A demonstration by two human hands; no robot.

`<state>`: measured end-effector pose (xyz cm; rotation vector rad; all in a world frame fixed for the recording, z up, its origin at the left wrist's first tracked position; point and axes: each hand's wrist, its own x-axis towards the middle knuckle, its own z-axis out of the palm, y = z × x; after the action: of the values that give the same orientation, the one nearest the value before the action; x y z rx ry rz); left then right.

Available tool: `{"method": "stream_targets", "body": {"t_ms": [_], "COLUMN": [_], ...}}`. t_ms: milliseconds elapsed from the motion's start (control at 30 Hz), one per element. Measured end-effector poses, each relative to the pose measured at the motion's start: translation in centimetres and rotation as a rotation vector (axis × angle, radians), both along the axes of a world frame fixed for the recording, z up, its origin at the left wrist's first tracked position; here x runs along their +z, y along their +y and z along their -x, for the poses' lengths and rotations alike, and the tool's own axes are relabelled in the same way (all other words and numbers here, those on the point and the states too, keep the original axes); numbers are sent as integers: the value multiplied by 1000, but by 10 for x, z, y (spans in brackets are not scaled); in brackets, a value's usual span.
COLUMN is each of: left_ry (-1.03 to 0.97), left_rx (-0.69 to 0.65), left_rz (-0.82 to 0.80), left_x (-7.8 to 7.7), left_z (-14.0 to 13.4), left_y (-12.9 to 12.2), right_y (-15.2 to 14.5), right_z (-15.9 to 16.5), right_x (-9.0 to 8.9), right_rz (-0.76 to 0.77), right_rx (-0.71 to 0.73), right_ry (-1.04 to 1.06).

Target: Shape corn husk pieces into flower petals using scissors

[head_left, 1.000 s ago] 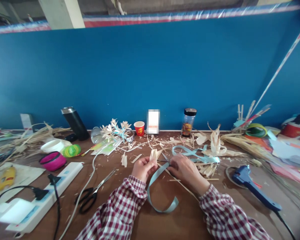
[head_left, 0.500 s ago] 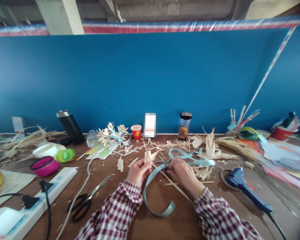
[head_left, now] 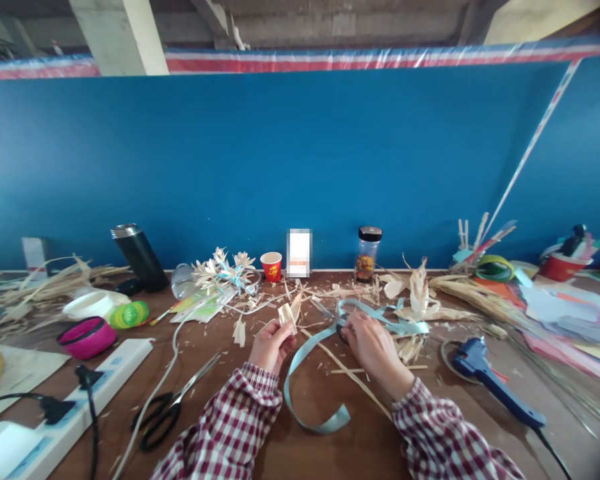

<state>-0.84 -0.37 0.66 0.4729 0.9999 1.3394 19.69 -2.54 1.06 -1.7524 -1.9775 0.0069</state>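
Note:
My left hand pinches a folded piece of pale dried husk between thumb and fingers, its tip pointing up. To its right, my right hand is closed around a small pair of scissors; a dark handle loop shows under the fingers, and the thin blades point up and left, apart from the husk. A light blue ribbon curls across the table between both hands, its free end lying near the front. Thin straw-like strips lie below the right hand.
Black-handled scissors and a white power strip lie left. A blue glue gun rests right. Behind stand a red paper cup, a lidded jar and a bunch of husk flowers. Husk scraps litter the brown table.
The husk piece in my left hand has tilted and shifted slightly left and down. My right hand has moved a little right, and its scissors now point farther up, away from the husk.

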Motion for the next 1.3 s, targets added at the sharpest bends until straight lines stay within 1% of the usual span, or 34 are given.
{"method": "stream_targets", "body": {"t_ms": [67, 133, 200, 300, 367, 467, 600, 667, 800, 900, 967, 1133, 1300], "left_ry": [0, 4, 1, -1, -2, -4, -8, -17, -38, -71, -98, -147, -177], "left_rx": [-11, -9, -1, 0, -6, -7, -7, -2, 8, 18, 31, 57, 55], "left_rz": [-17, -17, 3, 36, 39, 29, 20, 30, 46, 32, 28, 44, 92], "left_x": [0, -1, -1, 0, 1, 3, 5, 6, 4, 0, -4, -8, -4], "left_z": [0, 1, 2, 2, 2, 2, 2, 2, 3, 5, 7, 10, 9], "left_y": [0, 1, 2, 3, 2, 1, -1, -1, 0, 2, 4, 6, 6], "right_y": [1, 4, 9, 16, 18, 17, 11, 7, 1, -2, -4, -7, -11], "right_z": [-3, -5, -4, 4, 11, 19, 22, 22, 23, 25, 25, 27, 27], "right_x": [1, 0, -2, -8, -11, -12, -8, -5, 1, 0, -1, -1, 5], "right_rz": [-11, -17, 17, 144, 217, 272, 336, 400, 548, 654, 680, 729, 749], "right_rx": [-41, -35, 30, 150, 200, 215, 200, 238, 399, 507, 568, 618, 644], "right_ry": [-14, 79, 295, 720, 929, 1099, 1268, 1330, 1393, 1363, 1313, 1255, 1263]}}
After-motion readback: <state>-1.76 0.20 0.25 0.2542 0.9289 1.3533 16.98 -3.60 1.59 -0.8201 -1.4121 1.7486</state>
